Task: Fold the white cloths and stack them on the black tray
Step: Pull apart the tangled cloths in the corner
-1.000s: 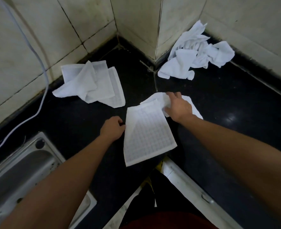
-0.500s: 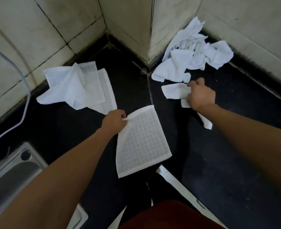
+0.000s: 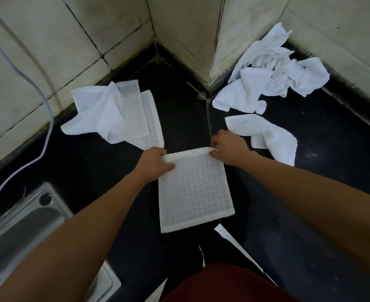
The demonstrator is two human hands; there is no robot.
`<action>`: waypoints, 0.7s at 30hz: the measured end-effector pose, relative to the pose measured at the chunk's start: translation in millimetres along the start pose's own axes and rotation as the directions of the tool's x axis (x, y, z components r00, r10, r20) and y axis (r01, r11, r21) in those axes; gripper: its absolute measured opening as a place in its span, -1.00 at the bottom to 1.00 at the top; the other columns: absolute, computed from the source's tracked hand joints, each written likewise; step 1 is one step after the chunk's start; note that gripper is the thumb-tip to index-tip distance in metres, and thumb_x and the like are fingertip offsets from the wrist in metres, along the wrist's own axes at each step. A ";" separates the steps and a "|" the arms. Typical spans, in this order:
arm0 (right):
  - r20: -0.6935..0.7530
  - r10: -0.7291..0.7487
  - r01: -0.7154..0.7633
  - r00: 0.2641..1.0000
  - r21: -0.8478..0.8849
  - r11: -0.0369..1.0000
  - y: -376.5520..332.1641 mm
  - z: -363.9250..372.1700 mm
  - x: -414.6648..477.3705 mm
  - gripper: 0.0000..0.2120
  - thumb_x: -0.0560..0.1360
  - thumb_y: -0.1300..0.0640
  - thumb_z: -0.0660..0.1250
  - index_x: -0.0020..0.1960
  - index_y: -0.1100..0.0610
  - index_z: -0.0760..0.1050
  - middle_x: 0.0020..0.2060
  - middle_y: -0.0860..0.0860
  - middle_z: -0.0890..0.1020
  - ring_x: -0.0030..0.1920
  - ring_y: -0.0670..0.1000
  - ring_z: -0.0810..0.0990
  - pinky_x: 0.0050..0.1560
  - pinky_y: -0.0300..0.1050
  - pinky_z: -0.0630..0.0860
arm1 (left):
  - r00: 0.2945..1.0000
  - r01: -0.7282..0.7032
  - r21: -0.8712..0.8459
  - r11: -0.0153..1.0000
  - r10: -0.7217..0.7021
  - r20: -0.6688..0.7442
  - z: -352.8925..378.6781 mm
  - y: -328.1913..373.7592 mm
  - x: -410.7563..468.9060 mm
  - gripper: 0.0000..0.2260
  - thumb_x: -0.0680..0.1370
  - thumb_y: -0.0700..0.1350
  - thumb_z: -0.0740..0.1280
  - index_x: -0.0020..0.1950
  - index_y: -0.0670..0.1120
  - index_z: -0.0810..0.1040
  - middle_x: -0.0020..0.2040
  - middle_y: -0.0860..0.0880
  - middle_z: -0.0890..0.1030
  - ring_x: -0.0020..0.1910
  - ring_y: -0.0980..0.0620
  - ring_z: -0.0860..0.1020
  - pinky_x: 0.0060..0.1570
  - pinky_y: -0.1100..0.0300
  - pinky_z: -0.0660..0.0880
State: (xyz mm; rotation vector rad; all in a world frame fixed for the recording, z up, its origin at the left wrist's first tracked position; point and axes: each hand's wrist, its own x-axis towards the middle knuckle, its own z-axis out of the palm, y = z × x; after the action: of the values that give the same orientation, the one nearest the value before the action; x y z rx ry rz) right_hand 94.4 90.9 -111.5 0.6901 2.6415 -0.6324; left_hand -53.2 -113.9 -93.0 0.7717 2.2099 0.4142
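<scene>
On black worktop (image 3: 310, 192): left grip (image 3: 155, 163) and right grip (image 3: 227, 149) each pinch a far corner of flat cloth (image 3: 195, 192); fold looks barely begun. Part-folded pile (image 3: 114, 114) left, crumpled heap (image 3: 273, 73) right, not yet done. Tray not discernible.

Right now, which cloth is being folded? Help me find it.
Find the tiled wall corner that juts onto the black counter. Straight below it, nearest the person, lies the checked cloth, its far edge pinched by the left hand and right hand. It alone is a flat rectangle; the other cloths are rumpled or piled.
</scene>
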 end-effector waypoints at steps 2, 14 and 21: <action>-0.019 0.080 -0.078 0.997 0.084 0.993 1.9 -6.0 1.6 -0.87 0.48 0.03 0.34 -0.03 0.06 0.49 -0.16 -0.03 0.53 -0.06 0.06 0.56 -0.20 -0.14 0.35 | 0.993 0.063 -0.005 0.998 -0.064 -0.097 0.7 -9.7 3.4 -0.78 0.46 -0.02 0.44 0.00 -0.12 0.57 -0.04 -0.03 0.55 -0.08 0.01 0.54 -0.11 0.12 0.51; 0.030 -0.116 0.117 0.993 -0.055 0.992 -23.9 12.1 -68.7 -0.89 0.51 0.01 0.31 -0.04 0.04 0.51 -0.09 -0.03 0.59 -0.10 -0.01 0.55 -0.15 -0.16 0.38 | 0.987 -0.144 0.298 0.944 0.159 -0.026 41.0 0.5 -56.0 -0.93 0.53 -0.06 0.33 -0.08 -0.04 0.51 -0.09 0.02 0.53 -0.11 0.02 0.54 -0.12 0.13 0.50; 0.214 -0.241 0.276 0.947 -0.150 0.949 -25.3 72.7 -145.3 -0.55 0.44 -0.20 0.36 0.21 0.01 0.43 0.14 -0.04 0.42 0.14 -0.01 0.41 -0.13 -0.15 0.38 | 0.947 -0.321 0.417 0.850 0.285 0.149 96.0 -31.5 -119.6 -0.65 0.49 0.18 0.33 0.11 -0.04 0.47 0.08 0.01 0.44 0.07 0.03 0.43 -0.04 0.13 0.47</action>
State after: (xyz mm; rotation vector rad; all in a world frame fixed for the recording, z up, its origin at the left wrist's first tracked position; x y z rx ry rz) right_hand 215.9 -19.5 -103.2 0.2166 2.5842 -0.4935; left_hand 70.0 -209.4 -107.8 1.3676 2.1295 0.0235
